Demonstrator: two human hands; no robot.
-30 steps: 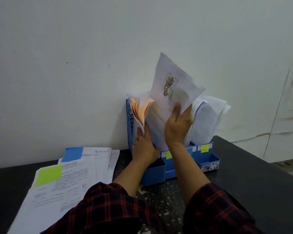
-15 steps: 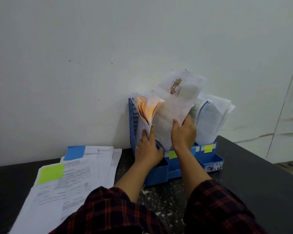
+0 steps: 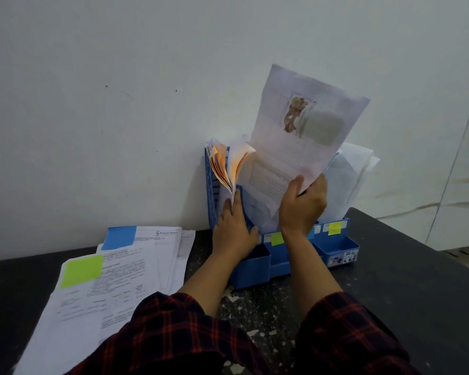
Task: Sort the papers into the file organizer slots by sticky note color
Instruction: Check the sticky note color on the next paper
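Nearest, left of the left hand (image 3: 234, 228), a stack of papers (image 3: 114, 280) lies flat on the dark worktop (image 3: 417, 280); its top sheet carries a green sticky note (image 3: 81, 270); the left hand, fingers straight, presses the filed sheets aside in the blue file organizer (image 3: 255, 266); the right hand (image 3: 302, 205) pinches the lower edge of a paper (image 3: 306, 125), raised above the middle slot; the sheet looks light and floppy; I judge a grip low, near the edge, guides it best.

Bare bench (image 3: 406, 280) lay open at four o'clock of the organizer (image 3: 255, 266); loose papers (image 3: 114, 280) blocked nine o'clock, and the wall (image 3: 119, 104) closed twelve.
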